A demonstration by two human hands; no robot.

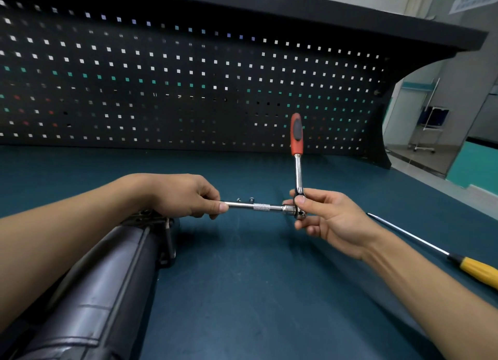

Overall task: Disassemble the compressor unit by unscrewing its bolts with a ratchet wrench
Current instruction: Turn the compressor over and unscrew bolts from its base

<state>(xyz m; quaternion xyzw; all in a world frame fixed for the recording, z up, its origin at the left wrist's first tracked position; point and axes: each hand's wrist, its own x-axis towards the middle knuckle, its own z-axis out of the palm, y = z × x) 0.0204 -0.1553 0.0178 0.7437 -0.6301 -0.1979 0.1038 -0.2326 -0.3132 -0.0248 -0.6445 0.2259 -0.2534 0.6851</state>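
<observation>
A dark grey cylindrical compressor unit (pixel 89 292) lay on its side at the near left of a teal counter (pixel 242 292), a yellow-handled screwdriver (pixel 474 270) at the right. Farther on, the grip of the left hand (pixel 183 195) pinched a chrome extension bar (pixel 258 206); that of the right hand (pixel 331 216) clamped the head of a red-handled ratchet wrench (pixel 297 171), handle upright. Two small bolts (pixel 245 199) lay behind, before a black pegboard (pixel 188 76)

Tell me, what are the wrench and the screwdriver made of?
The wrench looks like shiny polished steel: it mirrors the light. Its handle seems red plastic with a grey, probably rubber, pad. The screwdriver has a thin metal-looking shaft and a glossy yellow handle, likely plastic.
</observation>
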